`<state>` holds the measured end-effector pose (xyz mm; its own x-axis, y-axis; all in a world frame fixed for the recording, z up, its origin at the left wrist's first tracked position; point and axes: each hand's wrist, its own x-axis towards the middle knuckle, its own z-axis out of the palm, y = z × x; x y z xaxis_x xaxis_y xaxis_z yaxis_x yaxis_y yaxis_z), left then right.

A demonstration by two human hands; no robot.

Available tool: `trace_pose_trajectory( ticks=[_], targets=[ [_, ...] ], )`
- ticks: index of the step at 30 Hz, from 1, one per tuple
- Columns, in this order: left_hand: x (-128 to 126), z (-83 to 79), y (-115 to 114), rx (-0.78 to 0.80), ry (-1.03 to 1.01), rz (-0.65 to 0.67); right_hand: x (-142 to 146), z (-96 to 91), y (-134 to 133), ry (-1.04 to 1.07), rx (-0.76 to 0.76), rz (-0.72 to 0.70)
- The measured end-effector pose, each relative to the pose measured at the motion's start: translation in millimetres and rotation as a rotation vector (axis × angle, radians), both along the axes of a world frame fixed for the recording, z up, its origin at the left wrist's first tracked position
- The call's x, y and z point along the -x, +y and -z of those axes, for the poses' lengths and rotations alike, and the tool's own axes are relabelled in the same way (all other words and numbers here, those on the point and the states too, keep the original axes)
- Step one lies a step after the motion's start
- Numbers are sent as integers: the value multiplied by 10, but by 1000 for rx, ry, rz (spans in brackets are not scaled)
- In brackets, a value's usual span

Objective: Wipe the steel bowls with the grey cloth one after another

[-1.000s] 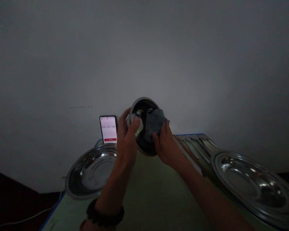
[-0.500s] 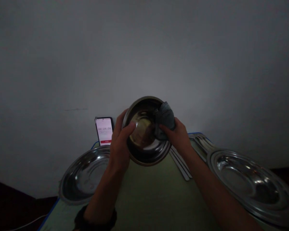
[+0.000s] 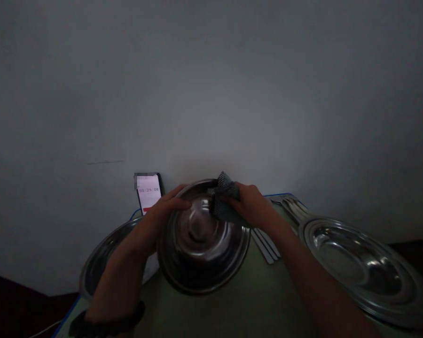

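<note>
A shiny steel bowl (image 3: 204,263) is held up tilted over the table; I cannot tell for certain whether its inside or its underside faces me. My left hand (image 3: 162,211) grips its left edge, with the thumb lying over the near surface. In my right hand (image 3: 252,202) is a bunched grey patterned cloth (image 3: 229,211), pressed against the bowl's upper right part.
A large steel basin (image 3: 95,263) stands at the left, partly behind my left forearm. Stacked steel plates (image 3: 341,263) lie at the right. Several flat metal utensils (image 3: 266,246) and other cutlery (image 3: 292,206) lie between. A phone (image 3: 148,192) showing a timer leans against the wall (image 3: 211,94).
The bowl has come down and nearer, and its tilt has changed. Both hands moved with it, the left one down and to the left. The cloth has shifted up towards the bowl's far edge.
</note>
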<state>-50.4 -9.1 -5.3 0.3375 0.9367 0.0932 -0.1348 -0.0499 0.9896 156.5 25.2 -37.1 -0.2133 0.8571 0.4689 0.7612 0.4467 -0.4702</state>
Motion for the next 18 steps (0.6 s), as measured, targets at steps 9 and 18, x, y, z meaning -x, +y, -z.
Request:
trace_pose_trajectory(
  ticks=[9,18],
  targets=[
    [59,63,24,-1,75,89,201,36,-78,49,-208,-151],
    [-125,-142,-64,-312,-257,-405,288,187,45,678,3,129]
  ],
)
